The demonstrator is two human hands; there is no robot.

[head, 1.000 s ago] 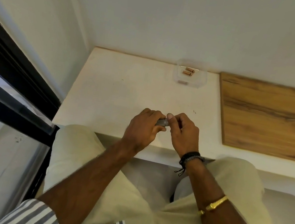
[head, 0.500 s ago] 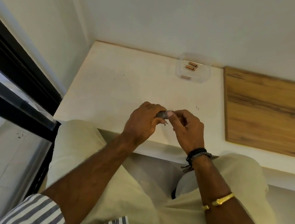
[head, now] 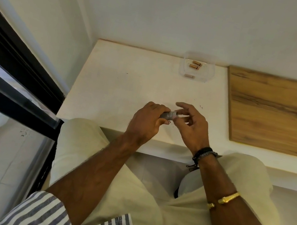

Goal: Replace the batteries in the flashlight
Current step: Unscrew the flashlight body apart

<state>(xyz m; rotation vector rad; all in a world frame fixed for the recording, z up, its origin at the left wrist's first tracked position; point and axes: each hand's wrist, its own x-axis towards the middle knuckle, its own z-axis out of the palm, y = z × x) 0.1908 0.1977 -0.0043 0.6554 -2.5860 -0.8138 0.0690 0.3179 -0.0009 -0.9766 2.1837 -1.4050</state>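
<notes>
Sits at a white table [head: 129, 81]. Leaves a wooden board [head: 282, 116] lying flat, off to the right of the right fingertips and untouched.

Clenches the left hand [head: 146, 122] round the flashlight [head: 169, 115], held crosswise just above the table, its free end poking out past the left fingertips toward the right hand [head: 192, 126]. Probably steadies the body this way for turning the end. Holds the right hand slack: forefinger lifted straight, the others loosely spread, thumb tip just at the flashlight's end, with no firm pinch to be seen. Looks like a pause between twists, resetting for another turn.

Keeps a clear tub [head: 209, 77] well beyond both sets of fingertips, against the wall, with batteries [head: 194, 67] inside: two side by side, a third apart near the tub's front. Presumably parked there to stay out of the working space yet within reach.

Buries most of the flashlight in the left fist. Cannot tell the end's state, loosened or fully threaded, nor anything of cells inside. Cannot tell fresh batteries from spent ones in the tub. Cannot identify the small dark specks [head: 201, 107] just past the right fingertips.
</notes>
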